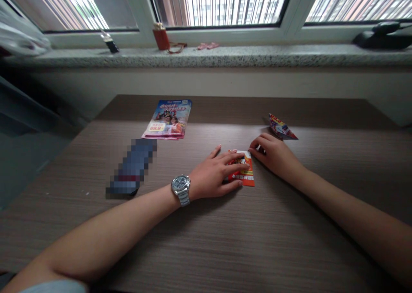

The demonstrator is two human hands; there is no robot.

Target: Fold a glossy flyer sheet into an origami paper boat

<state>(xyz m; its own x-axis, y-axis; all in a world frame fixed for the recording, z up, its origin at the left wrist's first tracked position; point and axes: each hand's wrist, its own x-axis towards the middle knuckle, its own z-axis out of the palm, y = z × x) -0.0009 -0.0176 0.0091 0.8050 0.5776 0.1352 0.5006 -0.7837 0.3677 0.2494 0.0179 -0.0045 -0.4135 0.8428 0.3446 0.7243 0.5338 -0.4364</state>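
A small red and orange folded paper (247,177) with printed characters lies flat on the table. My left hand (220,173), with a steel watch (181,188) on its wrist, rests palm down on the paper, fingers spread, and covers much of it. At the paper's upper right corner is my right hand (273,153), its thumb and fingers drawn together in a pinch; the corner seems to be at the fingertips, though how firmly it is held is hard to see. Just beyond the right hand sits a folded paper boat-like shape (281,127) in red, yellow and blue.
A stack of colourful flyers (169,119) lies at the back left of the brown table (206,241). In front of it is a pixelated dark blue object (135,164). On the granite windowsill (257,57) stand a red flask-like item (161,37) and a black device (383,37).
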